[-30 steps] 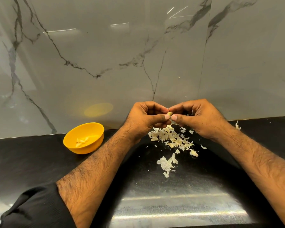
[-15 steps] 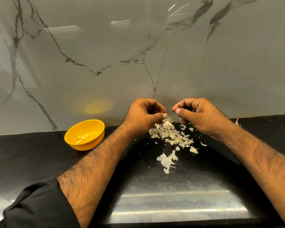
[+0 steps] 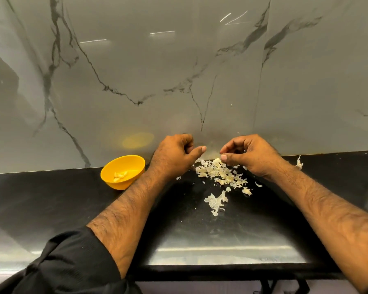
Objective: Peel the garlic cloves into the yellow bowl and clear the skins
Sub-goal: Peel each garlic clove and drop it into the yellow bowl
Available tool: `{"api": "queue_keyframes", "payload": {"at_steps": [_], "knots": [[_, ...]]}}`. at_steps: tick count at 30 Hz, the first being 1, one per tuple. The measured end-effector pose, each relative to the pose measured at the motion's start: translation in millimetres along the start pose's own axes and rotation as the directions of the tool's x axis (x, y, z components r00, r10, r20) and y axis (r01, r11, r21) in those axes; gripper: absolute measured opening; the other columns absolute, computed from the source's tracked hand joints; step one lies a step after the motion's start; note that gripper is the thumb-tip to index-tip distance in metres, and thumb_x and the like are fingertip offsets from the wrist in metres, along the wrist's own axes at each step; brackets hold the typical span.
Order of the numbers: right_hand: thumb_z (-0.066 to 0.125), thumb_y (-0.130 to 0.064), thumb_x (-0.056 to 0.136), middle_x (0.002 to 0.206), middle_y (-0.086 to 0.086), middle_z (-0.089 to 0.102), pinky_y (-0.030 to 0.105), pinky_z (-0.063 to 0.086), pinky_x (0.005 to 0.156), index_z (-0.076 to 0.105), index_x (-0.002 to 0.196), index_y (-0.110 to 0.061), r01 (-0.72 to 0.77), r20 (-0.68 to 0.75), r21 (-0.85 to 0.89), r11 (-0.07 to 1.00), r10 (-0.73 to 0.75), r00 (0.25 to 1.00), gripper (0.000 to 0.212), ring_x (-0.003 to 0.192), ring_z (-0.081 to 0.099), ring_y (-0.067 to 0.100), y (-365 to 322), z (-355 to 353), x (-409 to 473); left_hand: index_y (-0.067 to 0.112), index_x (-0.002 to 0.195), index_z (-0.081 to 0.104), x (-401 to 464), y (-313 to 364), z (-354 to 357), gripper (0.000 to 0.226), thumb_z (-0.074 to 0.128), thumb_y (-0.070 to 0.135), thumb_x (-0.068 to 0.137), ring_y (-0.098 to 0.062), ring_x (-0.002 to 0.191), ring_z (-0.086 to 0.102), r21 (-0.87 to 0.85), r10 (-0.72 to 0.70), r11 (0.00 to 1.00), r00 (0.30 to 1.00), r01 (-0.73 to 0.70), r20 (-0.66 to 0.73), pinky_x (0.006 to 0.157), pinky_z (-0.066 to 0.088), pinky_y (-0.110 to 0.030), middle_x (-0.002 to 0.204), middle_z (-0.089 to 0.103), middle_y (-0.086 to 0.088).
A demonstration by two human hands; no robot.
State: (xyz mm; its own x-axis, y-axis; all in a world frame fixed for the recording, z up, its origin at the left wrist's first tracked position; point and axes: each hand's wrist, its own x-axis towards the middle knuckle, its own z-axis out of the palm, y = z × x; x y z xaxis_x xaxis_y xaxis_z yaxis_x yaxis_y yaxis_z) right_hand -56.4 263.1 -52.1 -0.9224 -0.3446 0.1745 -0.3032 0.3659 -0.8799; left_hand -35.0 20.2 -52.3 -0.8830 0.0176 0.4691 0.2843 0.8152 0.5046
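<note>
The yellow bowl [image 3: 115, 184] sits on the black counter by the wall, left of my hands, with a few peeled garlic cloves [image 3: 120, 176] inside. A pile of garlic skins [image 3: 221, 175] lies between and just below my hands, and a larger papery clump [image 3: 216, 201] sits nearer me. My left hand [image 3: 174, 155] hovers left of the pile with fingers curled and thumb pointing right; its inside is hidden. My right hand [image 3: 251, 154] is loosely curled, its fingertips just over the pile's far edge. No clove shows in either hand.
The marble wall [image 3: 179, 81] rises directly behind the hands and bowl. A stray skin [image 3: 299, 163] lies at the wall's foot on the right. The black counter [image 3: 51, 198] stretches left and right; its front edge [image 3: 221, 272] is close to me.
One second ago both hands pinched a clove together above the pile. They have since pulled apart, and the clove is out of sight. The view has tilted slightly.
</note>
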Motion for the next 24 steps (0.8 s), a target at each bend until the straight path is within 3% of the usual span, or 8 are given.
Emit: {"api": "queue_keyframes", "payload": {"at_steps": [2,6,11,18,24], "knots": [[0.083,-0.017,0.088,0.09,-0.005,0.081,0.029,0.061,0.082,0.081,0.099,-0.02,0.017,0.019,-0.021,1.0,-0.016,1.0,0.012,0.084,0.076,0.006,-8,6,1,0.018,0.069,0.054,0,-1,-19,0.046,0.078,0.052,0.091,-0.014,0.058,0.051,0.074,-0.004,0.997,1.0,0.002,0.023,0.065,0.06,-0.045,0.06,0.055,0.006],[0.083,-0.012,0.088,0.091,-0.005,0.081,0.023,0.058,0.083,0.082,0.101,-0.018,0.046,0.113,-0.027,0.999,-0.043,0.993,0.014,0.086,0.076,0.005,-36,29,10,0.02,0.079,0.066,-2,-15,-76,0.029,0.086,0.04,0.087,-0.013,0.068,0.062,0.1,0.021,0.994,0.991,-0.035,0.134,0.073,0.062,-0.043,0.072,0.067,0.006],[0.081,-0.013,0.092,0.088,-0.001,0.081,0.029,0.062,0.085,0.083,0.099,-0.016,0.079,0.18,0.036,0.996,-0.084,0.98,0.008,0.086,0.077,0.013,-74,87,30,0.019,0.078,0.07,-9,-55,-135,0.027,0.084,0.039,0.091,-0.024,0.072,0.072,0.134,-0.059,0.989,0.998,0.056,0.014,0.072,0.063,-0.049,0.071,0.072,-0.001],[0.084,-0.013,0.089,0.088,0.003,0.079,0.043,0.065,0.088,0.081,0.093,-0.015,0.111,0.227,-0.037,0.993,-0.1,0.969,0.006,0.09,0.076,0.023,-108,157,57,0.024,0.081,0.071,-32,-100,-171,0.026,0.078,0.046,0.094,-0.018,0.073,0.073,0.191,-0.216,0.953,0.97,0.234,-0.111,0.075,0.066,-0.048,0.073,0.074,0.003],[0.079,-0.017,0.094,0.096,-0.004,0.078,0.035,0.06,0.092,0.082,0.098,-0.023,0.116,0.283,-0.171,0.978,-0.064,0.957,0.008,0.096,0.071,0.013,-112,159,61,0.025,0.079,0.071,-39,-105,-173,0.028,0.077,0.048,0.094,-0.017,0.073,0.072,0.19,-0.23,0.949,0.965,0.251,-0.122,0.074,0.066,-0.047,0.072,0.073,0.004]]}}
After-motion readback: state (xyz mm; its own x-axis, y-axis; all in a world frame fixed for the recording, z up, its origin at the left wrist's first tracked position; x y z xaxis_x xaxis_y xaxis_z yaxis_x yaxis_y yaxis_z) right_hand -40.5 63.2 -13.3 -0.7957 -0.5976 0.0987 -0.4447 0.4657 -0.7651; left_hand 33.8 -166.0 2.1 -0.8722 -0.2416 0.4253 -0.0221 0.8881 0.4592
